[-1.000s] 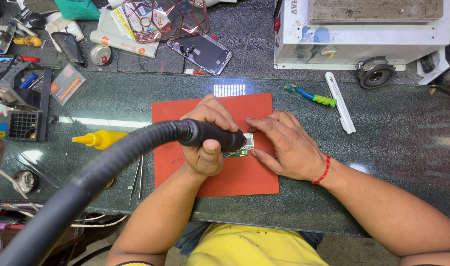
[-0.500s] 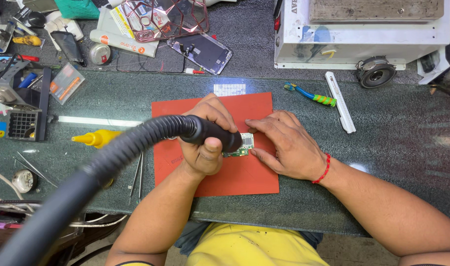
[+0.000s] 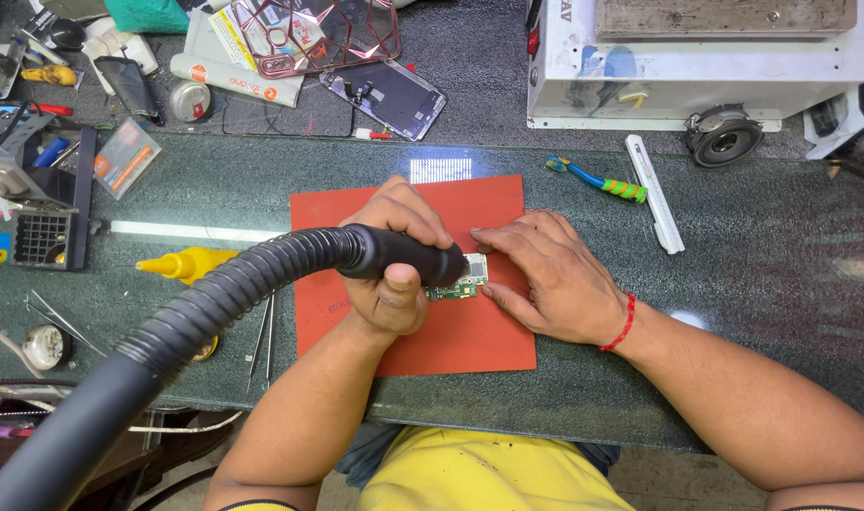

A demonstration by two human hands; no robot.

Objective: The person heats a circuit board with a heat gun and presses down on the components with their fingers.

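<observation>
Bench: a dark green stone-patterned worktop (image 3: 782,284) spans the scene, cluttered along its far and left edges.
White machine: a boxy unit (image 3: 697,66) at the far right, unmoved from a second ago.
Hose: a thick black ribbed hose (image 3: 214,303) runs from the near left corner up to the handle; it now lies a little nearer and flatter across the left side than one second ago, when it arched higher.
Red mat: an orange-red work mat (image 3: 470,341) in the middle of the bench, in the same place as before.
Left hand: the left hand (image 3: 394,255) is wrapped tight around the black hot-air handle (image 3: 403,255), its tip pointing right at the board — the grip looks as it did in both earlier frames.
Right hand: the right hand (image 3: 555,274) lies flat on the mat, fingertips pressed against the right edge of the board; it clasps nothing, only steadies, and has not shifted.
Phone screen: a bare display panel (image 3: 384,95) lies on the far side, left of the machine.
Yellow bottle: a yellow squeeze bottle (image 3: 181,265) lies left of the mat.
Toothbrush: a blue-and-green brush (image 3: 597,180) far right of the mat.
Circuit board: the small green board (image 3: 460,282) sits on the mat between the two hands, just under the handle's tip — no visible change in position.
</observation>
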